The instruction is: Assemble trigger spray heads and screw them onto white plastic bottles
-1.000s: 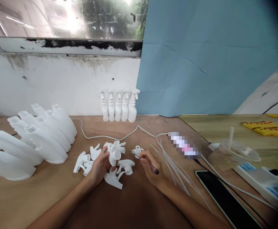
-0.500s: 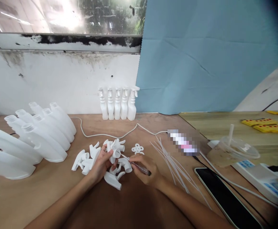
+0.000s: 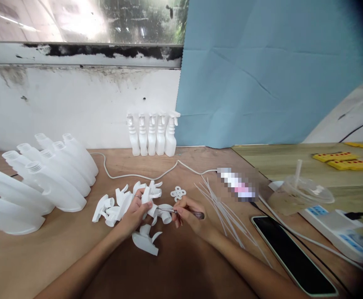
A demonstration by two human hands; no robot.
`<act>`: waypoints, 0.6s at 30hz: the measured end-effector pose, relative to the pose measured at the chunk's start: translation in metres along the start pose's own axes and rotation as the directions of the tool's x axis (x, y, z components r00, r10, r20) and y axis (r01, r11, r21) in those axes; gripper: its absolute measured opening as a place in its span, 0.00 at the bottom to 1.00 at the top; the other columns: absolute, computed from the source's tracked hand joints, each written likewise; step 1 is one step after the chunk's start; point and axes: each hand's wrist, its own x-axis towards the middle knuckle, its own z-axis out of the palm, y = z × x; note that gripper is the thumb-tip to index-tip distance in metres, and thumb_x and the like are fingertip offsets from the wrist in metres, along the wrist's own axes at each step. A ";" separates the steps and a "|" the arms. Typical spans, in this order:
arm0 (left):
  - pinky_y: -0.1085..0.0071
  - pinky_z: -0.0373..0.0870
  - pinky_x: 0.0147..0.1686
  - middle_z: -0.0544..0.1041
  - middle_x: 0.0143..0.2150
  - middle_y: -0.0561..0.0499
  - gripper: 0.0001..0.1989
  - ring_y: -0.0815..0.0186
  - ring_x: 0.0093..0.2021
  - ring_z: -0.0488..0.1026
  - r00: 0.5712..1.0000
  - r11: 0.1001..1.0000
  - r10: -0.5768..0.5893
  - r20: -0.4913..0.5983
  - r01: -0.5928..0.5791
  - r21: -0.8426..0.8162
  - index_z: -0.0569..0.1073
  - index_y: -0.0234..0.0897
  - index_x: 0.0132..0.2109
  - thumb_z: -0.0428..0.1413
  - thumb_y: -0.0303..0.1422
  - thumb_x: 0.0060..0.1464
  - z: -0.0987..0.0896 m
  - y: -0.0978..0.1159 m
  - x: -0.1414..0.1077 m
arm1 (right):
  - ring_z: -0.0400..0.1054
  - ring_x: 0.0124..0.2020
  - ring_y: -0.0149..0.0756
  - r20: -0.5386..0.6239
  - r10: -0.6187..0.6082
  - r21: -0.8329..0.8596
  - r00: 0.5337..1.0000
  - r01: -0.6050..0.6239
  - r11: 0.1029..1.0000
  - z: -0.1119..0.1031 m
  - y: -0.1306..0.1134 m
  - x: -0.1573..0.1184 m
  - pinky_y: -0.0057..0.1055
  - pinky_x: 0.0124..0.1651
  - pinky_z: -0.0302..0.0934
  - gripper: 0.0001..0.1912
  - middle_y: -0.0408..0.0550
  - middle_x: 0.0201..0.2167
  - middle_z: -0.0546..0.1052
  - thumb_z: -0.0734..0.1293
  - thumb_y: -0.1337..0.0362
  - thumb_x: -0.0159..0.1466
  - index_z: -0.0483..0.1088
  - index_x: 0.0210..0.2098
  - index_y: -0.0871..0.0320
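My left hand [image 3: 136,211] grips a white spray trigger head [image 3: 152,210] between thumb and fingers. In my right hand [image 3: 195,220] is a screwdriver [image 3: 199,215] with a thin metal shaft and a clear brownish handle. The shaft's tip reaches the collar opening of the held head; how deep it goes is hidden. Around my left hand lie several loose trigger heads [image 3: 102,207], one [image 3: 145,241] of them nearer to me. Small white ring washers [image 3: 178,193] lie just beyond my right hand.
White bottles without tops [image 3: 61,187] stand at the left. Assembled spray bottles [image 3: 151,139] line the wall. Thin white tubes [image 3: 223,209], a phone [image 3: 290,253], a power strip [image 3: 337,232], a plastic cup [image 3: 293,197] and cables occupy the right side.
The held trigger head has turned and come slightly lower. My right hand has shifted a little right, and the screwdriver now lies flatter. The nearest loose head has moved slightly.
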 end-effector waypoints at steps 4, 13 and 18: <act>0.81 0.44 0.12 0.60 0.20 0.64 0.24 0.78 0.13 0.48 1.000 0.999 -0.014 0.017 0.015 -0.035 0.57 0.41 0.48 0.57 0.47 0.53 0.003 0.002 -0.001 | 0.65 0.16 0.28 -0.004 0.087 0.231 0.996 -0.084 0.969 0.001 0.002 0.003 0.26 0.20 0.59 0.12 0.42 0.22 0.74 0.63 0.59 0.65 0.62 0.27 0.58; 0.81 0.40 0.14 0.56 0.17 0.64 0.22 0.79 0.15 0.44 0.994 0.977 -0.083 -0.078 0.065 -0.201 0.55 0.40 0.35 0.55 0.51 0.54 0.004 0.009 -0.004 | 0.68 0.54 0.41 0.189 -0.317 -0.356 0.930 0.365 0.860 0.012 0.009 -0.001 0.42 0.53 0.66 0.12 0.58 0.54 0.69 0.61 0.64 0.67 0.66 0.49 0.56; 0.83 0.43 0.15 0.63 0.22 0.61 0.19 0.78 0.15 0.51 0.990 0.984 -0.098 -0.101 0.081 -0.155 0.56 0.42 0.39 0.55 0.48 0.55 0.005 0.008 -0.004 | 0.57 0.64 0.44 0.468 -0.417 -0.597 0.779 0.627 0.501 0.006 0.010 0.003 0.45 0.60 0.60 0.25 0.60 0.65 0.60 0.60 0.70 0.64 0.59 0.61 0.57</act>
